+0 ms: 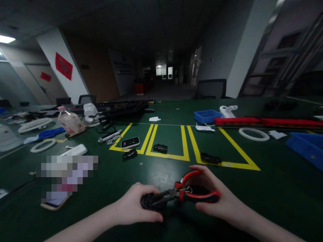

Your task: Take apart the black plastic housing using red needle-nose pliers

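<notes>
Red pliers (pixel 174 193), 1, in right hand (pixel 225 202)

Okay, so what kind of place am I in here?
Probably a shared office or workshop: a long green worktable with yellow taped outlines, a black mesh-backed chair, and red-handled pliers in use.

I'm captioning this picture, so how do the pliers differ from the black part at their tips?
The pliers have red-and-black handles; the black part looks dark all over. The pliers are long, with spread handles, while the black part is compact. The right hand holds the pliers, the left hand the black part. Both are held.
</notes>
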A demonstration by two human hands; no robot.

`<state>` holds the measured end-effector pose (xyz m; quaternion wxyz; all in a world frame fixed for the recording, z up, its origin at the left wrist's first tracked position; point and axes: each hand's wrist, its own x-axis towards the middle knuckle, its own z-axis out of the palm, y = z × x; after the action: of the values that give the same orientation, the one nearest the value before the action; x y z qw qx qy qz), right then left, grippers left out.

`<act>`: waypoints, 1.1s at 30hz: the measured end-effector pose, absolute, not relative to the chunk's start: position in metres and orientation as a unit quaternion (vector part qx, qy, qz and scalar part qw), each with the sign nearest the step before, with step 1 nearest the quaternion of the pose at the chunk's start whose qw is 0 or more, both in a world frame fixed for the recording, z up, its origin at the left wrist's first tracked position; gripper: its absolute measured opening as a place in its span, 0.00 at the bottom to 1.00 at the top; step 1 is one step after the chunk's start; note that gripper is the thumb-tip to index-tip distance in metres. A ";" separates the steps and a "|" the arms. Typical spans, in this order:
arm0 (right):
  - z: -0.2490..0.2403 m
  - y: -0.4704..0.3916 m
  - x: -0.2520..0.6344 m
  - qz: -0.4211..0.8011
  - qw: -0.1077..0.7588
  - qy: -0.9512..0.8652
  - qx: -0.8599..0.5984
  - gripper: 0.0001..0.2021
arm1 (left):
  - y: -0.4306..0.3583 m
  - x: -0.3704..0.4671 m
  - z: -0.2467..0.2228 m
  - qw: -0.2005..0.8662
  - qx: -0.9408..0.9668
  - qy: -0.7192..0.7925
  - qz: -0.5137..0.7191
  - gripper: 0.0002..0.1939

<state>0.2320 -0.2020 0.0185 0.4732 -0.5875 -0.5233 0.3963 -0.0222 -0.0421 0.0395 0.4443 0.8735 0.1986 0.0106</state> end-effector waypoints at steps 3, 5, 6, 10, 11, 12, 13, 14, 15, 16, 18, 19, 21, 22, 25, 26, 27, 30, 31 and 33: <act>0.022 -0.209 0.238 0.375 0.438 -0.530 -0.622 0.40 | -0.045 -0.018 0.039 0.421 0.879 0.223 0.011 0.23; 0.022 -0.211 0.241 0.353 0.414 -0.540 -0.642 0.41 | -0.047 -0.015 0.038 0.417 0.879 0.231 0.006 0.24; 0.022 -0.212 0.242 0.338 0.403 -0.547 -0.651 0.42 | -0.047 -0.013 0.038 0.416 0.878 0.234 0.005 0.24; 0.021 -0.212 0.247 0.263 0.377 -0.581 -0.672 0.44 | -0.045 -0.007 0.037 0.422 0.873 0.243 0.015 0.23; 0.021 -0.212 0.248 0.244 0.371 -0.593 -0.672 0.43 | -0.044 -0.006 0.037 0.425 0.872 0.243 0.018 0.23; 0.021 -0.211 0.249 0.227 0.364 -0.605 -0.671 0.42 | -0.044 -0.004 0.036 0.429 0.870 0.243 0.022 0.24; 0.022 -0.210 0.250 0.210 0.357 -0.618 -0.669 0.40 | -0.044 -0.002 0.036 0.432 0.868 0.242 0.026 0.24; 0.023 -0.209 0.251 0.195 0.350 -0.629 -0.666 0.37 | -0.044 0.000 0.036 0.437 0.866 0.241 0.031 0.24; 0.023 -0.207 0.251 0.183 0.342 -0.639 -0.664 0.33 | -0.044 0.003 0.036 0.443 0.864 0.238 0.034 0.23; 0.024 -0.205 0.252 0.173 0.335 -0.648 -0.662 0.30 | -0.044 0.006 0.036 0.448 0.862 0.233 0.036 0.23; 0.025 -0.200 0.251 0.157 0.322 -0.663 -0.657 0.26 | -0.045 0.011 0.035 0.458 0.860 0.222 0.037 0.21; 0.026 -0.196 0.251 0.149 0.317 -0.670 -0.654 0.27 | -0.045 0.013 0.035 0.460 0.860 0.220 0.037 0.21; 0.028 -0.187 0.250 0.133 0.306 -0.687 -0.646 0.32 | -0.044 0.015 0.035 0.461 0.858 0.221 0.040 0.21; 0.029 -0.182 0.250 0.127 0.298 -0.696 -0.641 0.35 | -0.044 0.016 0.034 0.463 0.857 0.223 0.040 0.22; 0.031 -0.166 0.253 0.120 0.268 -0.724 -0.624 0.33 | -0.042 0.014 0.032 0.477 0.848 0.228 0.040 0.22; 0.031 -0.161 0.254 0.120 0.259 -0.732 -0.618 0.30 | -0.041 0.014 0.031 0.485 0.843 0.231 0.042 0.22; 0.031 -0.157 0.255 0.119 0.252 -0.739 -0.614 0.27 | -0.041 0.013 0.030 0.492 0.837 0.237 0.046 0.23; 0.028 -0.145 0.257 0.106 0.245 -0.746 -0.610 0.21 | -0.037 0.012 0.025 0.512 0.815 0.261 0.071 0.28; 0.027 -0.142 0.257 0.098 0.248 -0.745 -0.612 0.19 | -0.037 0.011 0.023 0.521 0.808 0.265 0.078 0.28; 0.025 -0.138 0.256 0.082 0.256 -0.742 -0.615 0.18 | -0.035 0.011 0.021 0.537 0.795 0.268 0.090 0.28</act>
<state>0.2561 -0.1377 0.0249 0.2558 -0.6149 -0.7415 0.0816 0.0112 -0.0351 0.0211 0.5370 0.7949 0.2678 0.0897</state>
